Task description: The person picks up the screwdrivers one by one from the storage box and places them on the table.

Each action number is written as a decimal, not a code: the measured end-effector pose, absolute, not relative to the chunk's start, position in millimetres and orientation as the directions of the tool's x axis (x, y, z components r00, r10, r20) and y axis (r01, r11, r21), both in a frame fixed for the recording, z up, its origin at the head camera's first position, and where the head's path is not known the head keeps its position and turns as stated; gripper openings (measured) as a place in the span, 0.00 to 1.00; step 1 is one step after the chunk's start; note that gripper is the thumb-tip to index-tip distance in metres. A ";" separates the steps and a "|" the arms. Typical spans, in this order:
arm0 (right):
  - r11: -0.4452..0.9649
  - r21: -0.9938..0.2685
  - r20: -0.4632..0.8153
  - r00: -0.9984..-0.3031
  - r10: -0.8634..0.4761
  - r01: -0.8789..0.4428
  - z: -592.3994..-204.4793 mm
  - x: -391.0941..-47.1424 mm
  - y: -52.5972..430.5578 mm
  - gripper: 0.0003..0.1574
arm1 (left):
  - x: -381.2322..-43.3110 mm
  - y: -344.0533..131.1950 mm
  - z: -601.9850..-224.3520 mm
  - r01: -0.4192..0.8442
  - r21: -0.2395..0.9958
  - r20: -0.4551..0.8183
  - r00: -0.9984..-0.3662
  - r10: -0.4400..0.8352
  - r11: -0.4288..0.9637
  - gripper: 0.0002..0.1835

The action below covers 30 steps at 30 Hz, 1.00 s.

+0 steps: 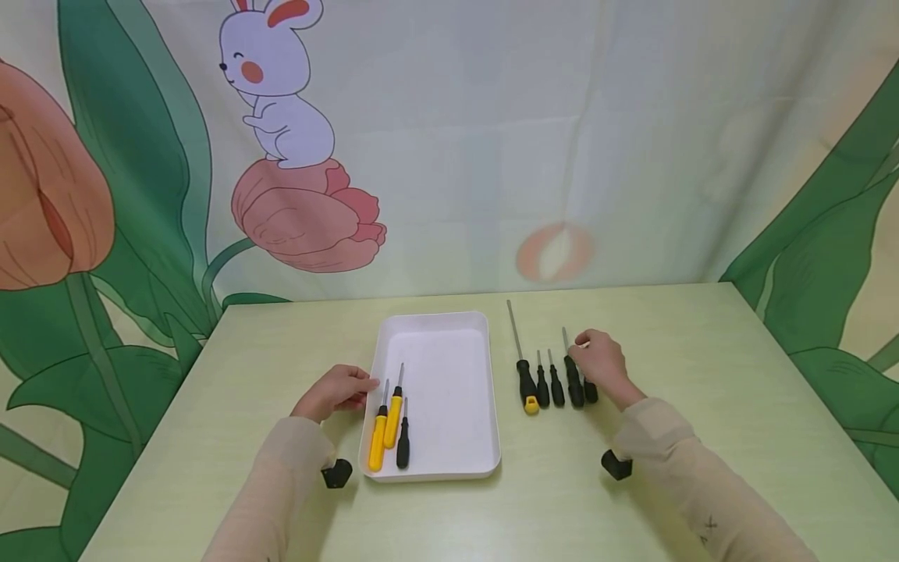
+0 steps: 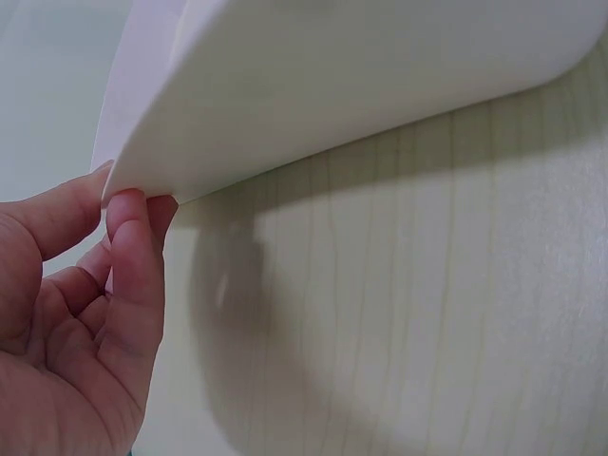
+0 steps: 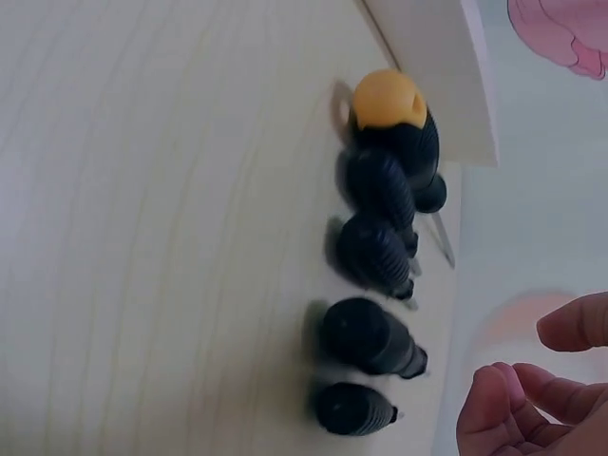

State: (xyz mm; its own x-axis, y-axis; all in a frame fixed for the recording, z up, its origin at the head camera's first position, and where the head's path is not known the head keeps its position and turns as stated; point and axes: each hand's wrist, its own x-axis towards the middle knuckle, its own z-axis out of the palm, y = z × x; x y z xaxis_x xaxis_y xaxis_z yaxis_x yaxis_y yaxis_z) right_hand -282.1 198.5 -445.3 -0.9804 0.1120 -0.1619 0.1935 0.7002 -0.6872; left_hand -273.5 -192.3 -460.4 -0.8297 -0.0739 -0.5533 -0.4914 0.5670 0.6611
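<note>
My left hand (image 1: 339,388) pinches the left rim of a white tray (image 1: 449,437), thumb inside and fingers outside. In the tray's left part lie two yellow-handled screwdrivers (image 1: 378,442) and a small black screwdriver (image 1: 403,446). Right of the tray several black screwdrivers stand in a row, handles toward me. Leftmost is a long one with a yellow handle end (image 1: 530,404). My right hand (image 1: 598,361) hovers over the row's right end, near a thicker black screwdriver (image 1: 573,386) and the rightmost screwdriver (image 1: 591,390), whose shaft it hides. A gap shows between thumb and fingers in the right wrist view.
All this lies on a pale wood-grain table (image 1: 548,499). A printed curtain (image 1: 449,156) with a rabbit and tulips hangs right behind its back edge. A black device (image 1: 337,474) is at the left wrist, another black device (image 1: 616,465) at the right.
</note>
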 end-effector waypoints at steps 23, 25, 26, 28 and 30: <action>0.717 -0.697 -0.056 -0.995 -0.079 -0.017 -438.8 -263.6 143.8 0.18 | -273.2 -193.1 -461.4 -0.489 0.664 -0.553 -0.830 -0.068 0.566 0.18; 0.717 -0.696 -0.049 -0.994 -0.100 -0.038 -438.0 -261.1 138.1 0.18 | -272.9 -193.3 -461.3 -0.485 0.669 -0.550 -0.833 -0.064 0.563 0.17; 0.716 -0.697 -0.050 -0.993 -0.109 -0.044 -437.4 -259.8 135.1 0.18 | -272.8 -193.4 -461.3 -0.482 0.671 -0.548 -0.834 -0.062 0.563 0.17; 0.714 -0.699 -0.053 -0.991 -0.123 -0.052 -436.7 -257.4 129.0 0.18 | -272.8 -193.5 -461.3 -0.481 0.673 -0.546 -0.835 -0.061 0.562 0.17; 0.711 -0.701 -0.056 -0.990 -0.133 -0.056 -435.4 -254.8 122.3 0.18 | -272.9 -193.7 -461.3 -0.482 0.673 -0.547 -0.835 -0.061 0.561 0.17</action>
State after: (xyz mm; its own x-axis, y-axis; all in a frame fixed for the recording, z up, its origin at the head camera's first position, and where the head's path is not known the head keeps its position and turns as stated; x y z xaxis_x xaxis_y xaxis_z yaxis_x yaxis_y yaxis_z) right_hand -254.8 122.3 -435.4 -0.9895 -0.1329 -0.0559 -0.0560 0.7114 -0.7005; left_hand -272.9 -193.7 -461.3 -0.8346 -0.0610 -0.5474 -0.4823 0.5610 0.6728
